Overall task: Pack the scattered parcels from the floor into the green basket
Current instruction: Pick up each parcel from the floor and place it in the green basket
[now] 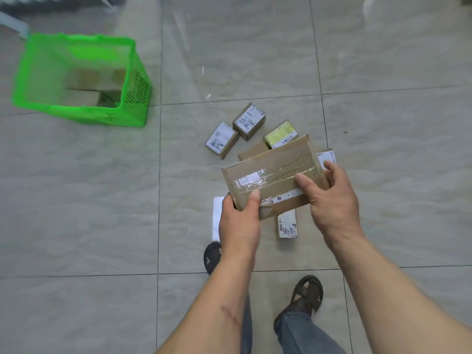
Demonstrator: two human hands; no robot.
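Holding the flat taped parcel [274, 175] above the scattered boxes [249, 121], I am pinching it with my left hand [238, 221] and right hand [329, 198], and should be keeping it level toward the green basket [132, 98], off left.

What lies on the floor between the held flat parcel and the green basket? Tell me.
Head view: only bare tiled floor lies between the flat parcel, gripped by the left hand and right hand, and the green basket.
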